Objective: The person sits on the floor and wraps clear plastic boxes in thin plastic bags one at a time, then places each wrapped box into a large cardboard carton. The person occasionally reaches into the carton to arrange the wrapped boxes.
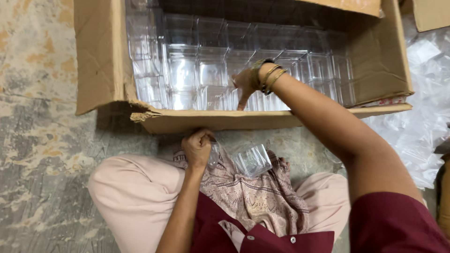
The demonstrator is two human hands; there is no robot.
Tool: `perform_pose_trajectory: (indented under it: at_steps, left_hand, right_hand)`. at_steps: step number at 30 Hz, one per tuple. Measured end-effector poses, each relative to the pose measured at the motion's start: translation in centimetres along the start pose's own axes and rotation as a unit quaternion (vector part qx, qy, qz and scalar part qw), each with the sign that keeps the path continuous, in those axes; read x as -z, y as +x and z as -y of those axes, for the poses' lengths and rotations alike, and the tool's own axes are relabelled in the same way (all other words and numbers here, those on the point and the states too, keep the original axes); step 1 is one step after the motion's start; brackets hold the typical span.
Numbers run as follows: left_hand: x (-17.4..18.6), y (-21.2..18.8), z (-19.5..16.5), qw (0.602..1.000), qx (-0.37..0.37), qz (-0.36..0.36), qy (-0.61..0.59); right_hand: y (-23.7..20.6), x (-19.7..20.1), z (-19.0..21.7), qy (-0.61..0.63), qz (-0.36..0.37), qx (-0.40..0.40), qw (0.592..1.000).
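A large cardboard box (105, 70) lies open in front of me, filled with several rows of clear plastic boxes (197, 70). My right hand (244, 85), with bangles on the wrist, reaches into the box and touches the front row of clear boxes; whether it grips one is hidden. My left hand (197, 147) sits in my lap below the box's front edge, fingers closed on a small clear plastic piece (214, 154). Another clear plastic box (253, 160) rests on the patterned cloth (253, 197) over my lap.
A worn, stained concrete floor (42, 140) spreads to the left. A heap of clear plastic wrapping (422, 107) lies at the right. Another cardboard box corner (431, 14) shows at top right. I sit cross-legged close to the box.
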State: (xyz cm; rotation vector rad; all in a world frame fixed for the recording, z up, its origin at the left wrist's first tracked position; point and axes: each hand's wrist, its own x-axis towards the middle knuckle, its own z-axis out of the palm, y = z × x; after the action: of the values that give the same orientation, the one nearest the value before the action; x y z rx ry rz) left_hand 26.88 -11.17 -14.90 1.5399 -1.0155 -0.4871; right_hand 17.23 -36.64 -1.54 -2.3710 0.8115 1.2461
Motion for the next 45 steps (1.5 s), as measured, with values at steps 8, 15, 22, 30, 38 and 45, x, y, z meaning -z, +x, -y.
perform_pose_trajectory:
  at_steps: [8,15,22,30,38,45]
  left_hand:
    - [-0.4,-0.2,1.0,0.999,0.037,0.014,0.004]
    - [0.0,-0.2,0.5,1.000,-0.005,0.001,-0.016]
    - [-0.2,-0.2,-0.5,0.999,0.008,0.010,-0.032]
    - [-0.4,-0.1,-0.3,0.999,-0.001,0.015,-0.035]
    - [-0.3,0.1,-0.4,0.999,-0.021,0.014,-0.031]
    - [-0.1,0.0,-0.4,0.999,-0.005,0.025,-0.040]
  right_hand:
    - [-7.8,2.6,-1.1,0.182,-0.157,-0.011,0.971]
    - [-14.4,-7.7,-0.2,0.394,-0.244,0.568,0.680]
    - [-12.8,-22.1,3.8,0.439,-0.127,-0.026,0.889]
    - [-20.2,-14.3,-0.9,0.420,-0.200,-0.078,0.882]
    - [-11.2,-5.5,-16.7,0.216,-0.168,-0.425,0.863]
    - [-8.6,-8.0,-17.7,0.161,-0.195,-0.381,0.889]
